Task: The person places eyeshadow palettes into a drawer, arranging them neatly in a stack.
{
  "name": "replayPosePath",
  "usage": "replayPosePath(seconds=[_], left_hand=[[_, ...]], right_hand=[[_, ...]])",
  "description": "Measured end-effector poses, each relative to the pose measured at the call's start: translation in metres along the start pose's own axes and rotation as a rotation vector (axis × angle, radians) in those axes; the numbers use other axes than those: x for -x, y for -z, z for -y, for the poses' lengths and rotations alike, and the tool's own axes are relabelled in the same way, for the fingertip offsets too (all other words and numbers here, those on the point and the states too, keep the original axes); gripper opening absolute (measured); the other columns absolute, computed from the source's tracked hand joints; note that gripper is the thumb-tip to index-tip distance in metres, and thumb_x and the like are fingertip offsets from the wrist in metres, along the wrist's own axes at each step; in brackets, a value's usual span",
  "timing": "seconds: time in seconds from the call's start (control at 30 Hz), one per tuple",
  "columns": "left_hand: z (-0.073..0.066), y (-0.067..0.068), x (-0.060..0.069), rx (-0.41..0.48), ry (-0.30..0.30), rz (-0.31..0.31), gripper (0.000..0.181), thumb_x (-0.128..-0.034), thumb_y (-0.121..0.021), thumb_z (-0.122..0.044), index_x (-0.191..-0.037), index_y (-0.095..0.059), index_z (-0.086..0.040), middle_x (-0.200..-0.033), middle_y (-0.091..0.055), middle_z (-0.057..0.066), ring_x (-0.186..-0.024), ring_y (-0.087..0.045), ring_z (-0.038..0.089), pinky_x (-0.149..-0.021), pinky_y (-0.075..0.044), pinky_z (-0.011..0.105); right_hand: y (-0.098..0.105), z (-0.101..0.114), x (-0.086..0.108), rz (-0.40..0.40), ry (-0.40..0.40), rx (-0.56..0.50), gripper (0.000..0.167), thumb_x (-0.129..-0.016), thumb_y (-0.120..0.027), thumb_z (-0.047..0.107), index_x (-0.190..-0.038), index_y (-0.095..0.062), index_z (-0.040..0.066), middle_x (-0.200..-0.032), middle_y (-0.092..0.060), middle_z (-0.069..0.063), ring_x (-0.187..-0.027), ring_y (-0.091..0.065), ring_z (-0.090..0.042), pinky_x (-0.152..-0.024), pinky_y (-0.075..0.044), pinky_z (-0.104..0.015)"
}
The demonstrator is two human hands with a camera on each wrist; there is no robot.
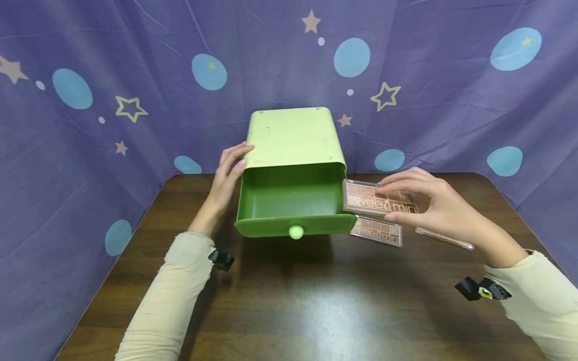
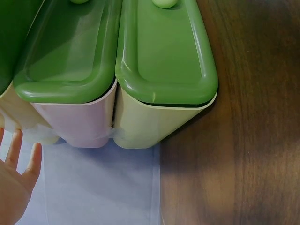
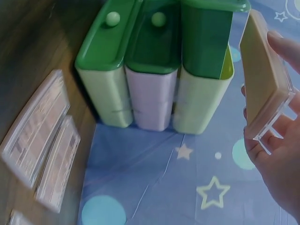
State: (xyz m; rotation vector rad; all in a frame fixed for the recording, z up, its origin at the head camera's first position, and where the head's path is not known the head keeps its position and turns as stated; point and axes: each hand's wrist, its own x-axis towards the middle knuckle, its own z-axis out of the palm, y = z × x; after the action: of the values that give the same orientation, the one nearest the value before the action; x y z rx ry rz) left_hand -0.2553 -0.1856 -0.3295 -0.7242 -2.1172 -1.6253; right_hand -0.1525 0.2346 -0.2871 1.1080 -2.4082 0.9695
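Palette (image 1: 360, 197) pinched in right grip (image 1: 434, 203), beside green drawer (image 1: 264, 226), left grip (image 1: 224, 179) spread loosely against cabinet (image 1: 294, 136)

Right fingers (image 1: 408, 185) are pinched; left fingers (image 1: 232, 156) spread loosely.

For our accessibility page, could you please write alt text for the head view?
A person's right hand holds a clear-lidded palette beside a pulled-out green drawer, while the left hand touches its pale green box. More palettes lie on the brown table; a purple, star-patterned curtain hangs behind.
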Motion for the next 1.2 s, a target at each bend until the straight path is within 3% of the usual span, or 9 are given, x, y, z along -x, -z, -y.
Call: replayPosePath(seconds=[0.23,0.47,0.8,1.0,1.2], left_hand=[[0.002,0.000,-0.001,0.001,-0.002,-0.005,0.045,-0.0965,-0.048,-0.020,-0.137,-0.056,-0.002,-0.148,-0.042,0.010,-0.130,-0.038,0.017,-0.107,-0.029,0.046],[0.002,-0.001,-0.001,0.014,0.009,-0.009,0.044,-0.0968,-0.048,-0.019,-0.136,-0.057,-0.002,-0.148,-0.042,0.009,-0.128,-0.039,0.014,-0.105,-0.030,0.038],[0.003,-0.001,-0.001,0.005,-0.005,-0.009,0.044,-0.0967,-0.048,-0.020,-0.136,-0.057,-0.002,-0.148,-0.042,0.011,-0.132,-0.037,0.019,-0.109,-0.026,0.049],[0.002,0.000,-0.001,0.005,-0.001,-0.009,0.045,-0.0961,-0.048,-0.018,-0.136,-0.056,-0.001,-0.148,-0.041,0.012,-0.134,-0.035,0.021,-0.111,-0.024,0.046],[-0.003,-0.001,0.000,0.006,0.016,0.000,0.045,-0.0969,-0.045,-0.013,-0.137,-0.053,0.004,-0.150,-0.037,0.019,-0.135,-0.034,0.026,-0.111,-0.024,0.046]], right_hand=[[-0.014,0.009,-0.023,0.006,0.007,-0.058,0.051,-0.072,-0.087,0.008,-0.120,-0.072,0.020,-0.123,-0.064,0.008,-0.114,-0.052,-0.008,-0.092,-0.038,-0.022],[-0.034,0.017,-0.052,0.044,0.040,-0.091,0.042,-0.080,-0.083,0.016,-0.120,-0.072,0.022,-0.124,-0.064,0.010,-0.111,-0.052,-0.010,-0.081,-0.041,-0.028],[-0.062,0.030,-0.087,0.140,0.104,-0.133,0.036,-0.083,-0.081,0.024,-0.117,-0.074,0.017,-0.123,-0.065,0.007,-0.114,-0.052,-0.013,-0.093,-0.042,-0.035],[-0.072,0.032,-0.100,0.240,0.075,-0.130,0.034,-0.086,-0.078,0.028,-0.119,-0.073,0.019,-0.117,-0.066,0.012,-0.099,-0.051,-0.011,-0.086,-0.041,-0.033],[-0.079,0.028,-0.111,0.329,0.047,-0.144,0.033,-0.087,-0.077,0.029,-0.119,-0.072,0.020,-0.112,-0.066,0.013,-0.100,-0.054,-0.010,-0.087,-0.044,-0.034]])
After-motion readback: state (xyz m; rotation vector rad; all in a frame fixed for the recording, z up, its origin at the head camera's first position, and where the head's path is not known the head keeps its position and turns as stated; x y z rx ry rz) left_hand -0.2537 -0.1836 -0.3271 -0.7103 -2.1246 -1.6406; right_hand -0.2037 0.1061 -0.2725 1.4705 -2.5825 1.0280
